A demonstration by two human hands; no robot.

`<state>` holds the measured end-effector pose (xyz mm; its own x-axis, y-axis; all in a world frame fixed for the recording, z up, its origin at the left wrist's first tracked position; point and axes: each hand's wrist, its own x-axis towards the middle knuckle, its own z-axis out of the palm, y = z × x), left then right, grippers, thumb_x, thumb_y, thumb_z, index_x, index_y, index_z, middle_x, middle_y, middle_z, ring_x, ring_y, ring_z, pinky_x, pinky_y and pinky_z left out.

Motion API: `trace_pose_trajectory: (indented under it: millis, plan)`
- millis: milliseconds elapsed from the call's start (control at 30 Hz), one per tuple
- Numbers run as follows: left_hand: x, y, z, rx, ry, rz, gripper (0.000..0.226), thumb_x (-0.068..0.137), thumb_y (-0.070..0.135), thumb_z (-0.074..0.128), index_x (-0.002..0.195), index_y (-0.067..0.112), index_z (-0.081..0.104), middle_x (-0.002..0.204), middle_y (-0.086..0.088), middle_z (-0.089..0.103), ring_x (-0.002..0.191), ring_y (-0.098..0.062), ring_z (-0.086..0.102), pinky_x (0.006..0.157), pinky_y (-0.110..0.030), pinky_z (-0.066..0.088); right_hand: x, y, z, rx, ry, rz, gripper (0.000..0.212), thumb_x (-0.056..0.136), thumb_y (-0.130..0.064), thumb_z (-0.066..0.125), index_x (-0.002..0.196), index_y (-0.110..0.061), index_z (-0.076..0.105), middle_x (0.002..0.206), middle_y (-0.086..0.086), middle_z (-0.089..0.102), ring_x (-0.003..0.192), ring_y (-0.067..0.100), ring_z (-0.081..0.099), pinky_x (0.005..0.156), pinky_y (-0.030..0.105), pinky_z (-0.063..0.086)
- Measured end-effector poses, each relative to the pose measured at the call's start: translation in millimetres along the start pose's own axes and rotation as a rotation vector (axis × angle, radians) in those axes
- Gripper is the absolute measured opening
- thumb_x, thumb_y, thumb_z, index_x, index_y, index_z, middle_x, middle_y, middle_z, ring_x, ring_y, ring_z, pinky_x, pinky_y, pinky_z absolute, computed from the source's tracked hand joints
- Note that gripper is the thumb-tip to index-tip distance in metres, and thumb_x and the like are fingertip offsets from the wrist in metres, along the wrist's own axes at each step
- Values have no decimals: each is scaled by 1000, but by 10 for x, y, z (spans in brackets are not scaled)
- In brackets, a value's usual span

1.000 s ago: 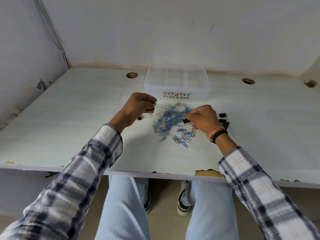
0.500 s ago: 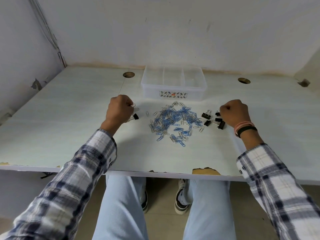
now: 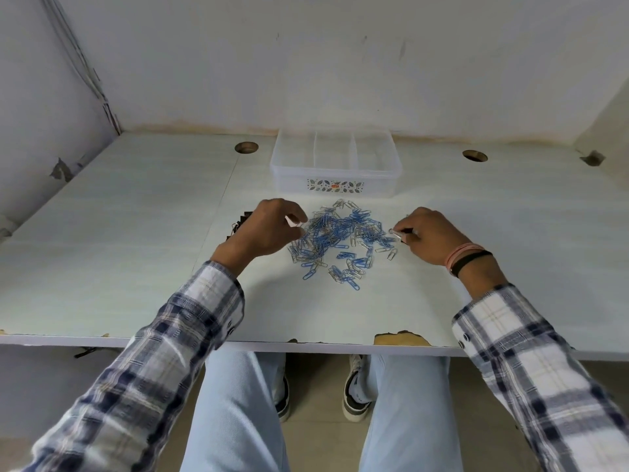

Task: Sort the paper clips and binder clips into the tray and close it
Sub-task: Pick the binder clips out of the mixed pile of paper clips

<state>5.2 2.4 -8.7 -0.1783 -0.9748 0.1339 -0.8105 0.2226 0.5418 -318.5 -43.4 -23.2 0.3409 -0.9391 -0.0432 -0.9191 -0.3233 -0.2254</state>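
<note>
Lying heaped mid-bench, the paper clips (image 3: 335,238) sit between both hands, with the clear tray (image 3: 335,165) open just behind. The left hand (image 3: 269,229) curls its grip at the heap's edge, black binder clips (image 3: 240,223) beside it; the right hand (image 3: 430,235) pinches a silver clip (image 3: 394,233).

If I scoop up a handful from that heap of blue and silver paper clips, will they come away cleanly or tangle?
The paper clips lie crossed and overlapping, so a scoop would probably drag linked stragglers along. They look like thin wire, so likely light and prone to slipping between fingers. Loose ones at the heap's edge sit flat on the table and may need pinching or sliding.
</note>
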Motion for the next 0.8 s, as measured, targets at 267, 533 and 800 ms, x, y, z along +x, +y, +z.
trace_pose_trajectory:
  millis: [267, 533, 800]
  plan:
    - [5, 58, -45, -43, -168, -83, 57, 84, 22, 82, 136, 19, 60, 137, -3, 57, 112, -21, 61, 89, -30, 50, -90, -67, -32, 21, 142, 76, 30, 92, -15, 64, 122, -10, 66, 117, 17, 57, 114, 37, 53, 94, 40, 47]
    - [247, 267, 113, 196, -502, -98, 116, 60, 51, 93, 154, 24, 31, 147, -6, 36, 134, -30, 41, 111, -51, 40, 51, -675, -90, 187, -240, -17, 72, 80, -42, 79, 140, -12, 52, 138, 10, 54, 118, 26, 57, 104, 38, 46]
    - [390, 224, 24, 87, -415, -65, 100, 67, 33, 94, 151, 19, 41, 146, -4, 43, 125, -26, 51, 103, -35, 45, 219, -582, -137, 157, -237, -3, 108, 66, -57, 84, 154, -21, 31, 153, 9, 36, 136, 26, 43, 112, 36, 36]
